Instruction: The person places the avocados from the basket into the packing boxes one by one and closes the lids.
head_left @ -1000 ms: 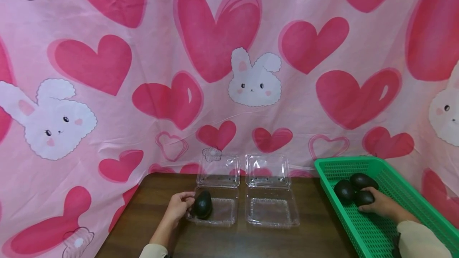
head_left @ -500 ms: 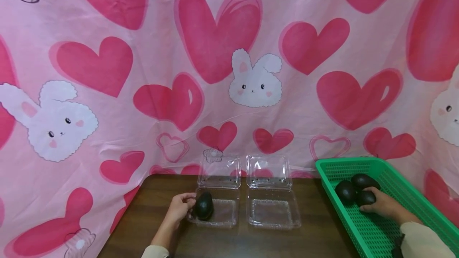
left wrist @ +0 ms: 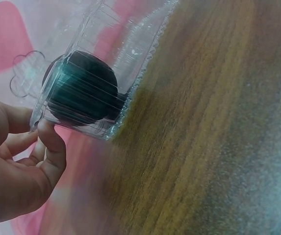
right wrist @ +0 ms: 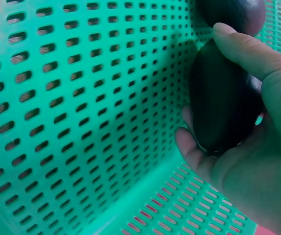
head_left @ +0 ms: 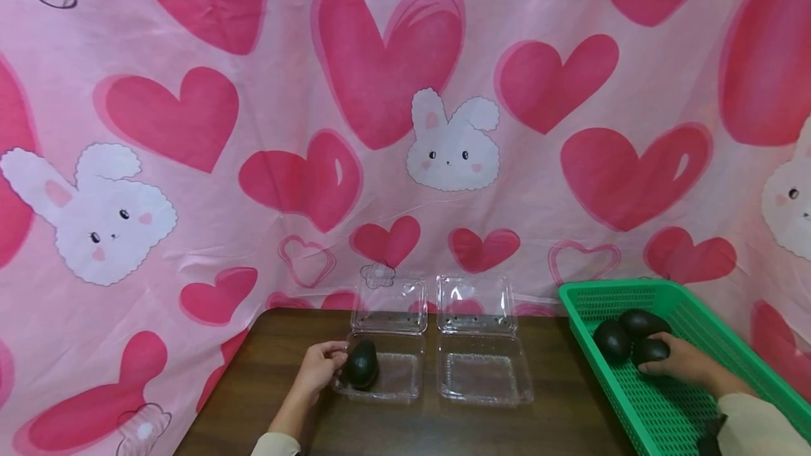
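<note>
In the head view my left hand (head_left: 315, 371) is at the left edge of a clear plastic clamshell box (head_left: 400, 394). Its thumb and finger pinch the rim, as the left wrist view shows. A dark avocado (head_left: 363, 366) sits at the left inside this box, seen through the plastic wall. Over on the right, my right hand (head_left: 687, 366) grips another avocado (right wrist: 223, 98) inside a green plastic basket (head_left: 602, 389), thumb on one side and fingers curled round the other. Two more avocados, one nearer (head_left: 612, 342) and one farther (head_left: 645, 322), lie beside it.
A second clear clamshell box (head_left: 484, 400) stands open between the first box and the basket. Both lids are raised at the back. The boxes stand on a brown wooden table (head_left: 253, 407). Behind it hangs a pink cloth (head_left: 272, 195) with hearts and rabbits.
The avocado in my right hand has shifted slightly to the right, away from the nearer avocado. My left hand keeps its hold on the box rim. The head view has shifted a little.
</note>
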### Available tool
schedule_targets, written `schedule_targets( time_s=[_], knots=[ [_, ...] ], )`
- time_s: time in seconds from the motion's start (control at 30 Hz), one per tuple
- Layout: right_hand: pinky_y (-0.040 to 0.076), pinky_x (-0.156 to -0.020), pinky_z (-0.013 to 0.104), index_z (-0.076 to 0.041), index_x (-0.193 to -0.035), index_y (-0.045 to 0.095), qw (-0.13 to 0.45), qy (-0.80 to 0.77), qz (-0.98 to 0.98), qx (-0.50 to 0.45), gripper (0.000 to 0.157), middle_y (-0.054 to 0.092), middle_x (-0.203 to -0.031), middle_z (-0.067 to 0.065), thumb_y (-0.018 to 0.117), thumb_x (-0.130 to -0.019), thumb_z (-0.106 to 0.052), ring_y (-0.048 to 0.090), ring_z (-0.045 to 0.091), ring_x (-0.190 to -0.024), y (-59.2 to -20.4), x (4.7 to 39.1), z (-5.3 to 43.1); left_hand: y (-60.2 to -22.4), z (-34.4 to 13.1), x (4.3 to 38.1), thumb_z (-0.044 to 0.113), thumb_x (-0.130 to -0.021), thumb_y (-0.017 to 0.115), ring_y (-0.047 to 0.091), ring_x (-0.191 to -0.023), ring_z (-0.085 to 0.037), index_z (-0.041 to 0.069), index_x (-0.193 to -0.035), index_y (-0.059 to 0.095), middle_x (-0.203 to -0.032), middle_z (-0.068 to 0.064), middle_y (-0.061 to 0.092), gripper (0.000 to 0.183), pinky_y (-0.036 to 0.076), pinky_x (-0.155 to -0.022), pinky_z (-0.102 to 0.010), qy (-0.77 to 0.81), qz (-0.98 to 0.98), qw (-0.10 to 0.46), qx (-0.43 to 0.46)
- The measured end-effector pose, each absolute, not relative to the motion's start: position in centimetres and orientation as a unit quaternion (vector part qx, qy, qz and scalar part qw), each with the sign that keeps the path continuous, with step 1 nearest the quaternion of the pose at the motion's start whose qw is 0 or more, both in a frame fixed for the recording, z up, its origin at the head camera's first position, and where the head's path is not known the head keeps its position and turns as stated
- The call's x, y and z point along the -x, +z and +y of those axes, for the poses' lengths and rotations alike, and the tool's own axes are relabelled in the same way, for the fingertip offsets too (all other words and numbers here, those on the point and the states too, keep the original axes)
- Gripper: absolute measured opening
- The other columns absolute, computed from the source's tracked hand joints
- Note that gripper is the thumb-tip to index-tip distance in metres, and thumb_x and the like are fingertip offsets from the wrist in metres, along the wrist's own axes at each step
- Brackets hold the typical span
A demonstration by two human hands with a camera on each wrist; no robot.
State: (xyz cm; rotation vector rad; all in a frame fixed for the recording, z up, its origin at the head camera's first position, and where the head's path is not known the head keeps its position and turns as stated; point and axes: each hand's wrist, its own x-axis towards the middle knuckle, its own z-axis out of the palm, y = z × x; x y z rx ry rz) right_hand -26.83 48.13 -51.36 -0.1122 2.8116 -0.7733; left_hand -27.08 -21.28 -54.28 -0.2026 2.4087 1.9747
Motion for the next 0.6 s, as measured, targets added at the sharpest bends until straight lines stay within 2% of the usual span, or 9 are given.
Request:
schedule_targets(
  time_s=[0.17, 0.37, 0.6],
  knots=[
    [0.054, -0.085, 0.060, 0.029, -0.133, 0.035, 0.108, -0.261, 0.958, 0.044, 0.085, 0.048, -0.125, 0.051, 0.073, -0.094, -0.036, 0.055, 0.059, -0.111, -50.6, 26.8, 48.1, -54.2, -21.2, 27.0, -0.007, -0.096, 0.058, 0.051, -0.062, -0.017, -0.014, -0.118, 0.065, -0.079, -0.004, 0.060, 0.024, 0.045, -0.047, -0.025, 0.631, 0.772, 0.009, 0.071],
    [0.059, -0.079, 0.053, 0.030, -0.136, 0.029, 0.127, -0.288, 0.948, 0.034, 0.087, 0.042, -0.128, 0.053, 0.069, -0.097, -0.037, 0.057, 0.057, -0.110, -49.5, 26.6, 47.9, -54.2, -21.2, 27.2, -0.007, -0.096, 0.059, 0.051, -0.062, -0.017, -0.013, -0.119, 0.066, -0.079, -0.005, 0.062, 0.024, 0.045, -0.048, -0.026, 0.627, 0.776, 0.006, 0.069],
    [0.054, -0.086, 0.061, 0.029, -0.136, 0.033, 0.101, -0.257, 0.960, 0.044, 0.085, 0.048, -0.127, 0.050, 0.067, -0.098, -0.038, 0.054, 0.059, -0.113, -48.6, 26.5, 47.7, -54.3, -21.4, 27.0, -0.006, -0.097, 0.059, 0.051, -0.062, -0.016, -0.015, -0.120, 0.064, -0.081, -0.005, 0.062, 0.026, 0.046, -0.048, -0.024, 0.630, 0.775, 0.006, 0.058]
  ],
)
